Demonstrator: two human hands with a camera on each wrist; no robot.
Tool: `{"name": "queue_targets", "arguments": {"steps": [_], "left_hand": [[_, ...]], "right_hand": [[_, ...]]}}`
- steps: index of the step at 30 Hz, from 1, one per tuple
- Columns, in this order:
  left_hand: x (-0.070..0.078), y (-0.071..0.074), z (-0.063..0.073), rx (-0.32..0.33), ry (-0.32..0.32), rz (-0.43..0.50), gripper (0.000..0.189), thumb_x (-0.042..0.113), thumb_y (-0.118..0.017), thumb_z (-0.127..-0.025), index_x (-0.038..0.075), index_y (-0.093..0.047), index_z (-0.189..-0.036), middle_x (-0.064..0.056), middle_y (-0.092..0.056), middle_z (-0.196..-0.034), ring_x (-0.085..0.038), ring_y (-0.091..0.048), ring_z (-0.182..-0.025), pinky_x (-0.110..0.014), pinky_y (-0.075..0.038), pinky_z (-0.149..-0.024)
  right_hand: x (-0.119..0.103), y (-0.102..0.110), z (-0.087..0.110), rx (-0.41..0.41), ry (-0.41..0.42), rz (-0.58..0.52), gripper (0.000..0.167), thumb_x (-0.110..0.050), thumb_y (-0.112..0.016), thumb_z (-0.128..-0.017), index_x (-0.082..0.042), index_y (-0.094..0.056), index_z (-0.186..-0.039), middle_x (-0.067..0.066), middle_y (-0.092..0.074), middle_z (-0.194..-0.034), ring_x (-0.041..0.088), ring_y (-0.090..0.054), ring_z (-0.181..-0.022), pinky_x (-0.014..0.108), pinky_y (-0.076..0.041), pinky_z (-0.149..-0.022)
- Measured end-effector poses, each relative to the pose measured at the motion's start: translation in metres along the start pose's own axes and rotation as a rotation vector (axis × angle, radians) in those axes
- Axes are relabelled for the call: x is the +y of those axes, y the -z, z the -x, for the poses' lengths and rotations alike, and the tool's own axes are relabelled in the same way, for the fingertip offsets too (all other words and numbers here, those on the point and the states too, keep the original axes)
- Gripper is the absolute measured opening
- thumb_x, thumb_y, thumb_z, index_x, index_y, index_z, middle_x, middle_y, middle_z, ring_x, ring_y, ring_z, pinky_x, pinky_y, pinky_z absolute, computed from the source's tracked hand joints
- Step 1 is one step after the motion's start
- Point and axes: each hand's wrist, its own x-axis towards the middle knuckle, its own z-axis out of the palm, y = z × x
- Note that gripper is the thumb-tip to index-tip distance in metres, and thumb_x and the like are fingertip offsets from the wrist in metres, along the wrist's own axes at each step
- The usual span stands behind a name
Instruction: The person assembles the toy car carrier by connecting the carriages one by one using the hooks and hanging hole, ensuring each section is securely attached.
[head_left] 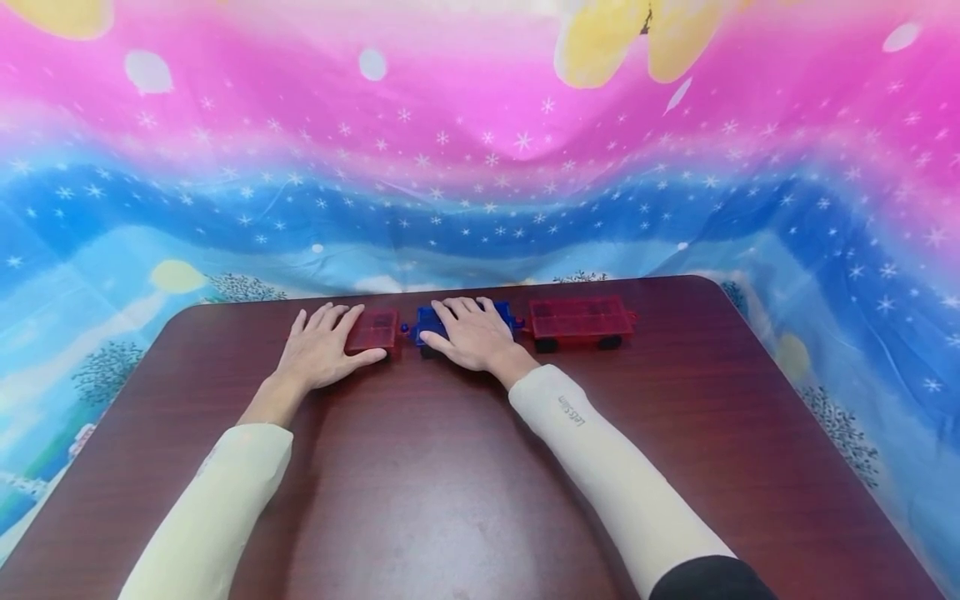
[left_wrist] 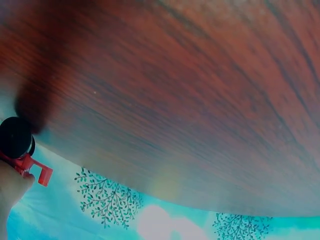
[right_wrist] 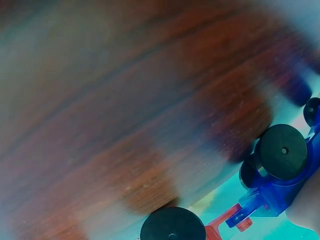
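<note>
Three see-through toy wagons stand in a row near the far edge of the table, in the head view. My left hand (head_left: 318,348) rests with spread fingers over the left red wagon (head_left: 381,327), hiding its left part. On the blue wagon (head_left: 427,320) in the middle lies my right hand (head_left: 474,335), its fingers stretched across the top. The right red wagon (head_left: 581,318) is touched by neither hand. A red hook (left_wrist: 45,176) and black wheel (left_wrist: 15,137) show in the left wrist view. In the right wrist view, a blue coupling arm (right_wrist: 245,212) meets a red coupling (right_wrist: 216,227).
The dark brown table (head_left: 420,467) has rounded far corners. Behind it and along its sides hangs a pink and blue cloth (head_left: 480,183) with snowflakes and trees. Pale sleeves cover both forearms.
</note>
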Motion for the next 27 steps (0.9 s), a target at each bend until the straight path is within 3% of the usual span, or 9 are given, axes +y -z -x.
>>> {"name": "queue_targets", "arguments": {"steps": [27], "left_hand": [[0.0016,-0.0007,-0.0023,-0.026,0.004,-0.017,0.108,0.086,-0.046,-0.084,0.011,-0.029,-0.161,-0.024,-0.034,-0.156,-0.044,-0.02,-0.148,-0.068,-0.003,-0.117]], "right_hand": [[0.0024,-0.001,-0.0001,0.011,0.003,0.017,0.079,-0.071,-0.017,-0.102,-0.021,-0.021,-0.164,0.005,-0.029,-0.165,0.026,-0.024,-0.151,0.053,-0.017,-0.121]]}}
